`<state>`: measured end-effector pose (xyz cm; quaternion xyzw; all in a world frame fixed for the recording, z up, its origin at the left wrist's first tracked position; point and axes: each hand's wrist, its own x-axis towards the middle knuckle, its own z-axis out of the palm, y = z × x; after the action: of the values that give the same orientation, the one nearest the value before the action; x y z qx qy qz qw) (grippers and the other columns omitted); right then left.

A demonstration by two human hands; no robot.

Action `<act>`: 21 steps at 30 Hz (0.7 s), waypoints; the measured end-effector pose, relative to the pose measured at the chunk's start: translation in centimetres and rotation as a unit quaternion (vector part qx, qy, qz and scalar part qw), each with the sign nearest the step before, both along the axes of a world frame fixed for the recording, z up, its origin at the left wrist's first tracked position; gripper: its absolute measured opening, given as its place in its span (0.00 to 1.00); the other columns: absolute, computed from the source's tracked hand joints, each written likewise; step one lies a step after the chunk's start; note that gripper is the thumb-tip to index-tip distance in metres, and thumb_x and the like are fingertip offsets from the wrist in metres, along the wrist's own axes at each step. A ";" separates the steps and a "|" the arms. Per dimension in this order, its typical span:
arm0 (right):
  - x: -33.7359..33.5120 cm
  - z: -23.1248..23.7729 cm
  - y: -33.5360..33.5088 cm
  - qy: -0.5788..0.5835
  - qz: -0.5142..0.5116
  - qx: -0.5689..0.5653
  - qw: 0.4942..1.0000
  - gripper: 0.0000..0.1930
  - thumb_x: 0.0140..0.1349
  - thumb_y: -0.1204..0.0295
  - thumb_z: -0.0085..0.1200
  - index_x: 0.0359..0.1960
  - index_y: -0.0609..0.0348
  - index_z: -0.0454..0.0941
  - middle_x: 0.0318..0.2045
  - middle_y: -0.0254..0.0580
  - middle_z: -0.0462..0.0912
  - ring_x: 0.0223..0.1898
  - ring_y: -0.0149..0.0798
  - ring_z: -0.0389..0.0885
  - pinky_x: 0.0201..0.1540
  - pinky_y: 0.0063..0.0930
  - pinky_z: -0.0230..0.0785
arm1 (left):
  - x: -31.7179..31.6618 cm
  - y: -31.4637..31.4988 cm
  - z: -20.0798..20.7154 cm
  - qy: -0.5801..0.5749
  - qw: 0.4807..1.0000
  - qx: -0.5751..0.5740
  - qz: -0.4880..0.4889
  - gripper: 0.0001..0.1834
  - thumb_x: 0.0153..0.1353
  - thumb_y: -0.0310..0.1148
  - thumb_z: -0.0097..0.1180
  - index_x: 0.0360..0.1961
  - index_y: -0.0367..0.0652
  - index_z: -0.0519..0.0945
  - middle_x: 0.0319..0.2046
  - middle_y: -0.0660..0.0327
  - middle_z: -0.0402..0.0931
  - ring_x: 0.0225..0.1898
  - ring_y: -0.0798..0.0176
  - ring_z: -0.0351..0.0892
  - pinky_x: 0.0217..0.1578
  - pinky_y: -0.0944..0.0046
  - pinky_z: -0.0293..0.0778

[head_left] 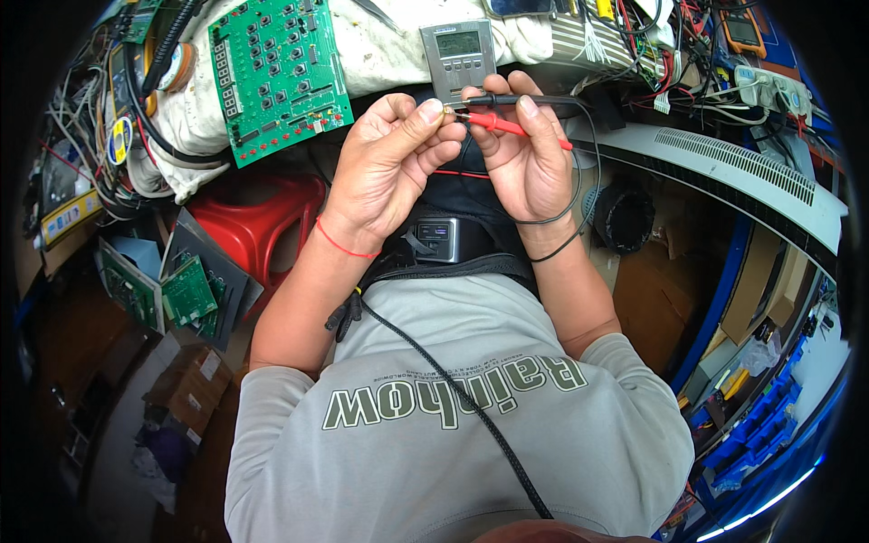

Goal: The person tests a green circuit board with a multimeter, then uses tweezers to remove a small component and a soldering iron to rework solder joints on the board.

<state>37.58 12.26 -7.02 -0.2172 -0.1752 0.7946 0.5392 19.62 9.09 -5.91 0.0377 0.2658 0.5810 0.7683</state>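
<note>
Between the thumb and fingertips of my left hand (380, 163) is a small, pale, yellowish electronic part (446, 109), mostly covered by the fingers. My right hand (532, 172) grips two test probes together, a black probe (502, 100) above and a red probe (509, 126) below. Both probe tips point left and meet the small part or come very close to it; which, I cannot tell. Just beyond my hands lies a grey meter (460, 80) with a lit display and a row of buttons. A large green circuit board (282, 81) rests to its left.
Tangled cables (634, 45) and an orange multimeter (744, 29) crowd the back right. A curved white vented panel (724, 163) stands at the right. Lower left are a red plastic stool (249, 222), smaller circuit boards (190, 290) and a cardboard box (187, 385). Probe leads loop around my right wrist.
</note>
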 end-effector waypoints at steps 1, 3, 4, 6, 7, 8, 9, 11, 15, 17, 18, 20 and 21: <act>0.0 0.0 0.0 -0.001 -0.001 -0.002 1.000 0.16 0.77 0.72 0.45 0.61 0.65 0.69 0.57 0.55 0.79 0.60 0.54 0.80 0.55 0.41 0.83 | 0.0 0.0 0.0 0.000 1.000 0.001 0.000 0.04 0.71 0.26 0.58 0.38 0.42 0.75 0.37 0.52 0.84 0.41 0.59 0.89 0.41 0.65 0.88; 0.0 0.0 -0.1 -0.002 -0.001 -0.003 1.000 0.16 0.77 0.72 0.45 0.61 0.65 0.69 0.57 0.55 0.79 0.60 0.54 0.80 0.55 0.40 0.83 | 0.0 0.0 0.0 -0.002 1.000 0.000 0.000 0.05 0.71 0.26 0.58 0.38 0.42 0.74 0.37 0.52 0.84 0.41 0.59 0.89 0.41 0.65 0.88; 0.0 -0.1 0.0 -0.001 -0.001 -0.002 1.000 0.16 0.77 0.72 0.45 0.61 0.65 0.69 0.57 0.55 0.79 0.60 0.54 0.80 0.55 0.40 0.83 | 0.0 0.0 0.0 -0.002 1.000 0.001 0.001 0.05 0.71 0.26 0.58 0.38 0.43 0.74 0.37 0.52 0.84 0.41 0.59 0.89 0.41 0.65 0.88; 0.0 -0.1 0.0 0.002 -0.001 -0.004 1.000 0.16 0.77 0.71 0.45 0.61 0.65 0.69 0.56 0.55 0.79 0.60 0.54 0.81 0.55 0.40 0.83 | 0.0 0.0 -0.1 -0.005 1.000 0.000 -0.003 0.05 0.71 0.26 0.58 0.38 0.43 0.74 0.37 0.52 0.84 0.41 0.59 0.89 0.41 0.65 0.88; 0.0 -0.2 0.0 0.005 -0.001 -0.005 1.000 0.16 0.77 0.71 0.45 0.61 0.65 0.69 0.56 0.55 0.79 0.59 0.54 0.81 0.55 0.41 0.83 | 0.0 0.0 -0.1 -0.006 1.000 0.000 -0.003 0.05 0.71 0.25 0.58 0.38 0.43 0.73 0.37 0.52 0.84 0.41 0.59 0.89 0.41 0.65 0.88; 0.0 -0.2 0.0 0.004 -0.001 -0.003 1.000 0.16 0.77 0.71 0.45 0.61 0.66 0.69 0.56 0.55 0.79 0.59 0.54 0.81 0.55 0.41 0.83 | 0.0 0.0 -0.1 -0.007 1.000 0.000 -0.003 0.05 0.71 0.25 0.58 0.38 0.43 0.73 0.37 0.52 0.84 0.41 0.59 0.89 0.41 0.65 0.88; 0.0 -0.2 0.0 0.015 0.002 -0.008 1.000 0.16 0.76 0.72 0.45 0.60 0.66 0.69 0.56 0.55 0.79 0.59 0.54 0.81 0.55 0.41 0.83 | 0.0 -0.1 -0.1 -0.008 1.000 0.000 -0.003 0.06 0.71 0.25 0.58 0.38 0.44 0.73 0.37 0.52 0.84 0.41 0.59 0.89 0.41 0.65 0.88; 0.0 -0.2 0.0 0.023 0.004 -0.006 1.000 0.15 0.76 0.72 0.45 0.60 0.66 0.69 0.56 0.55 0.79 0.59 0.54 0.81 0.55 0.41 0.83 | 0.0 0.0 0.0 -0.008 1.000 -0.002 -0.006 0.06 0.71 0.25 0.58 0.38 0.44 0.73 0.37 0.53 0.84 0.41 0.59 0.89 0.41 0.65 0.88; -0.1 -0.3 -0.1 0.025 -0.001 -0.016 1.000 0.15 0.76 0.73 0.45 0.60 0.66 0.70 0.55 0.55 0.80 0.59 0.55 0.81 0.55 0.41 0.84 | 0.0 -0.1 0.1 -0.001 1.000 -0.008 -0.012 0.06 0.71 0.26 0.58 0.38 0.45 0.73 0.37 0.54 0.84 0.41 0.60 0.88 0.41 0.65 0.88; 0.0 -0.3 -0.1 0.037 0.002 -0.018 0.999 0.15 0.76 0.73 0.45 0.59 0.66 0.70 0.55 0.55 0.80 0.59 0.55 0.81 0.55 0.41 0.84 | 0.0 -0.1 0.1 -0.005 1.000 -0.006 -0.011 0.06 0.71 0.26 0.58 0.38 0.45 0.73 0.37 0.54 0.84 0.41 0.60 0.88 0.41 0.65 0.88; 0.0 -0.3 -0.1 0.036 0.002 -0.017 0.999 0.15 0.76 0.73 0.45 0.59 0.66 0.70 0.55 0.55 0.80 0.59 0.54 0.81 0.55 0.41 0.84 | 0.0 -0.1 0.1 -0.003 1.000 -0.006 -0.012 0.06 0.71 0.26 0.58 0.38 0.45 0.73 0.37 0.54 0.84 0.41 0.60 0.88 0.41 0.65 0.88; -0.1 -0.3 -0.1 0.046 0.003 -0.018 0.999 0.15 0.76 0.73 0.44 0.59 0.66 0.71 0.55 0.55 0.80 0.58 0.54 0.81 0.55 0.41 0.84 | 0.0 -0.1 0.0 -0.008 1.000 -0.005 -0.011 0.06 0.71 0.26 0.58 0.38 0.45 0.73 0.37 0.54 0.84 0.41 0.60 0.88 0.41 0.65 0.88; -0.1 -0.3 -0.1 0.044 0.002 -0.016 0.999 0.15 0.76 0.73 0.44 0.59 0.66 0.71 0.55 0.55 0.80 0.58 0.54 0.82 0.55 0.41 0.84 | 0.0 -0.1 0.0 -0.005 1.000 -0.006 -0.011 0.06 0.71 0.26 0.58 0.38 0.45 0.73 0.37 0.54 0.84 0.41 0.60 0.88 0.41 0.65 0.88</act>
<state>37.51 12.12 -7.33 -0.1901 -0.1386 0.8075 0.5409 19.62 8.94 -5.88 0.0330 0.2655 0.5709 0.7762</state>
